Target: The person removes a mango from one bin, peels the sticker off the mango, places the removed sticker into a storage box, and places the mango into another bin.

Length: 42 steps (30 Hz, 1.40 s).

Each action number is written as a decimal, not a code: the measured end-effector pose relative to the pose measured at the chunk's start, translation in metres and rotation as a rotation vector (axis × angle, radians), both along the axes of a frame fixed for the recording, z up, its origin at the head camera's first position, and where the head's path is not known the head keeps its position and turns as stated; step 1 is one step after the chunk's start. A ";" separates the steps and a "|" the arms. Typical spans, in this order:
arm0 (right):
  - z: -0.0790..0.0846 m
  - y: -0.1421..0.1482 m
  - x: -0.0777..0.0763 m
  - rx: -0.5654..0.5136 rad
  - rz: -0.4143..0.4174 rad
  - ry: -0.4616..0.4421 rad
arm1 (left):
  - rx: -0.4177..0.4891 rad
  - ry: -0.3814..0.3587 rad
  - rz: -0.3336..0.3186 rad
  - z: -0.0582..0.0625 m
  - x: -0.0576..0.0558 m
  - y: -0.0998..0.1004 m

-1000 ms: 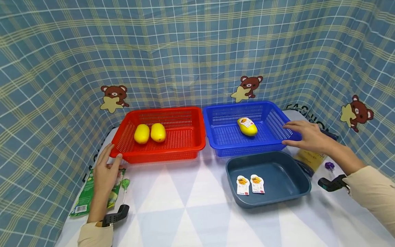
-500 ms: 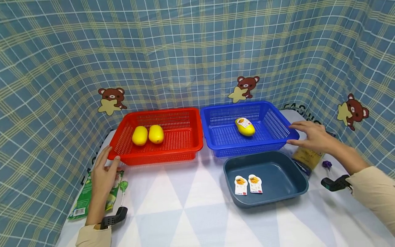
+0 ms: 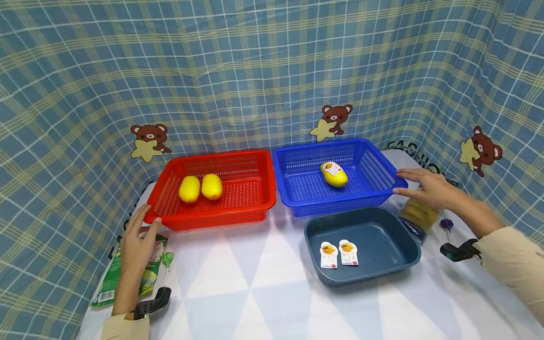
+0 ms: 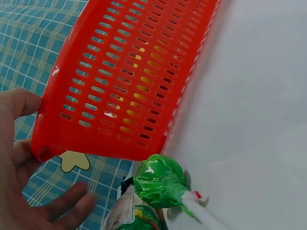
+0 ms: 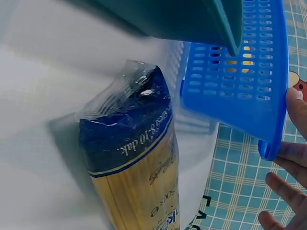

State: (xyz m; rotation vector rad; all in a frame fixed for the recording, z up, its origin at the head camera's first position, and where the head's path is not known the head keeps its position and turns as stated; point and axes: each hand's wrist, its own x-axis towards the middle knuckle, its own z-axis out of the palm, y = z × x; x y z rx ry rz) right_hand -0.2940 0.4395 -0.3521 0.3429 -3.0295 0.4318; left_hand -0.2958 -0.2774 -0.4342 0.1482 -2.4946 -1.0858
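Observation:
My left hand [image 3: 137, 243] is at the near left corner of the red basket [image 3: 212, 219], thumb and a finger pinching its rim in the left wrist view. Two yellow mangoes [image 3: 189, 189] lie side by side inside it. At the blue basket [image 3: 340, 206], my right hand [image 3: 431, 188] pinches the near right corner of the rim, its other fingers spread below. One yellow mango [image 3: 335, 178] with a label on top lies in that basket. Closer to me stands a dark teal tray [image 3: 382, 245] holding two paper mango labels [image 3: 348, 252].
A green packet [image 3: 112, 278] and a green lollipop [image 3: 167, 259] lie beside the left forearm. On the right are a pasta packet [image 5: 139, 182] and a purple lollipop [image 3: 446, 224]. Plaid cloth [image 3: 238, 75] walls the back and sides.
The whole head view has shifted a little left. Against the blue basket, my right hand has slid slightly right toward its corner. The left hand stays at the red basket; the mangoes stay in place.

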 end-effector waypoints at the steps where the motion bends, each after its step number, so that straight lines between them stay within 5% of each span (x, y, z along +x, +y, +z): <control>1: 0.000 0.000 0.000 0.000 -0.009 -0.017 | 0.001 0.005 -0.004 0.001 0.000 0.000; 7: 0.003 -0.004 -0.002 0.004 -0.035 -0.042 | -0.077 0.093 -0.037 0.016 0.001 0.013; 14: 0.006 -0.005 -0.005 -0.018 -0.048 -0.063 | -0.113 0.140 -0.197 0.053 -0.004 0.078; 24: 0.005 -0.006 -0.005 -0.041 -0.063 -0.086 | -0.028 0.113 -0.461 0.082 -0.036 0.161; 32: 0.005 -0.007 -0.004 -0.062 -0.046 -0.068 | 0.010 0.010 -0.537 0.102 -0.058 0.215; 42: -0.001 0.001 0.000 -0.075 -0.058 -0.085 | 0.012 -0.013 -0.629 0.121 -0.094 0.276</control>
